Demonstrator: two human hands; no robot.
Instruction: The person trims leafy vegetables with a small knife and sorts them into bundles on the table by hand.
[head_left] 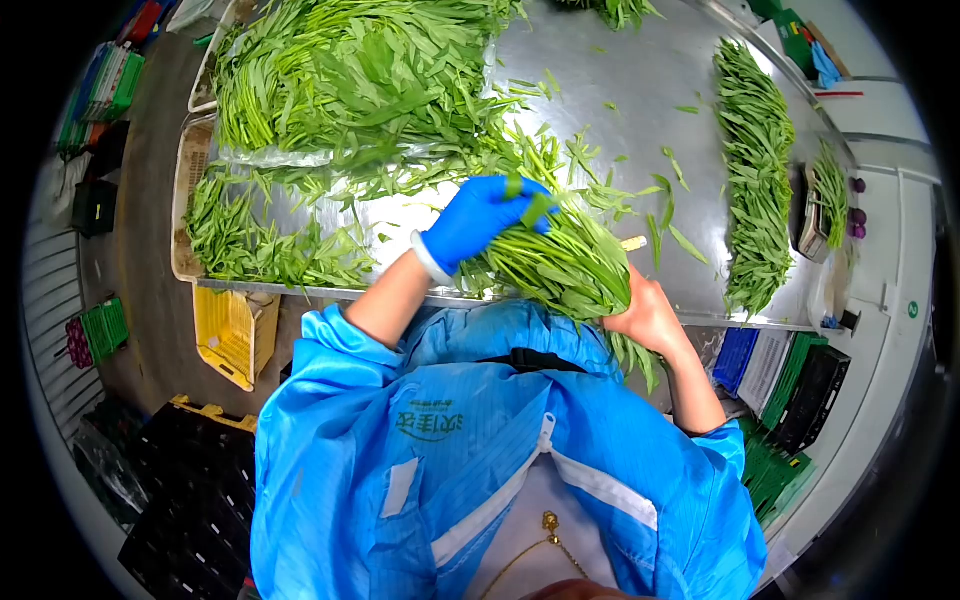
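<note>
My left hand [487, 220], in a blue glove, is closed at the stem end of a bunch of leafy greens [560, 255], with a few leaf pieces at its fingers. Bare, my right hand [645, 312] wraps round the leafy lower right end of the same bunch; its fingertips are partly hidden by leaves. The bunch lies slantwise between both hands, over the near edge of the metal table [520, 60]. A small pale stick-like object [634, 243] shows just above my right hand.
A large heap of greens [350, 80] covers the table's upper left. A long row of bunches [755, 180] lies at the right, beside a scale-like tray [812, 215] with greens. A yellow crate [235, 335] sits below the left edge; more crates [790, 380] stand lower right.
</note>
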